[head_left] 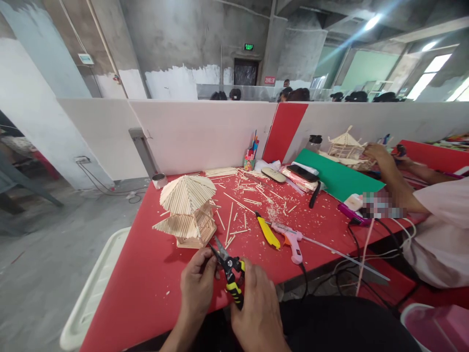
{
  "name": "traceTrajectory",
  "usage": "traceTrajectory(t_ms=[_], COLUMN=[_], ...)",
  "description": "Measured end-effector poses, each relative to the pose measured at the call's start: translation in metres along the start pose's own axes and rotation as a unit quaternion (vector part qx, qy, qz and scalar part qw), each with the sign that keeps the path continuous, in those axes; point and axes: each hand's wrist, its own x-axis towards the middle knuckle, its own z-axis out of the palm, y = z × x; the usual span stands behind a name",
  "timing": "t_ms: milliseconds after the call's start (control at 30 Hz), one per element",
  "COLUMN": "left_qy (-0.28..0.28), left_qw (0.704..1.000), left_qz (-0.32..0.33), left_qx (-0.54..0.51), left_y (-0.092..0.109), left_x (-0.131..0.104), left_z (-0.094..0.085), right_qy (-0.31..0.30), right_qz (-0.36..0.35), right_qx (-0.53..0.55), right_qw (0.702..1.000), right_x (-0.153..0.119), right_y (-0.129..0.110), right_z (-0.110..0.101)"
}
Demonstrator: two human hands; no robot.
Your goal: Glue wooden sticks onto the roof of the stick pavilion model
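My right hand (258, 305) is wrapped round the black and yellow handles of a pair of shears (229, 264), whose blades are parted and point up and left. Close to the blades, my left hand (198, 281) is closed in a pinch; what lies between its fingertips is too small to make out. Just beyond both hands stands a model pavilion (188, 195) built of pale wooden sticks, with a peaked roof above a lower flared one. Loose sticks (229, 222) and cut bits are scattered to its right on the red tabletop (146, 274).
To the right lie a yellow utility knife (268, 233) and a pink glue gun (293, 242) with its cord. Farther back are a pen cup (249, 160), a phone (302, 172) and a green board (337, 176). A co-worker (439, 215) handles another stick model (346, 146).
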Motion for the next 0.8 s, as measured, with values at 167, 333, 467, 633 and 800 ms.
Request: traceTrajectory(t_ms=[167, 333, 467, 633, 800], left_qy=[-0.019, -0.055, -0.067, -0.074, -0.069], left_qw=[0.997, 0.993, 0.994, 0.993, 0.99], left_qz=[0.031, 0.046, 0.028, 0.027, 0.05], left_qx=[0.073, 0.097, 0.084, 0.083, 0.108], left_y=[0.002, 0.003, 0.006, 0.005, 0.01], left_x=[0.002, 0.006, 0.007, 0.008, 0.01], left_z=[-0.003, -0.007, -0.008, -0.009, -0.008], right_qy=[-0.01, -0.015, -0.028, -0.011, -0.011], right_qz=[-0.005, -0.009, -0.011, -0.011, -0.017], right_qx=[-0.023, -0.01, 0.011, 0.023, 0.034], right_qw=[1.0, 1.0, 0.999, 1.0, 0.999], right_x=[0.001, 0.001, 0.002, 0.002, 0.003], right_y=[0.006, 0.009, 0.009, 0.005, 0.005], right_z=[-0.002, -0.006, -0.008, -0.007, -0.006])
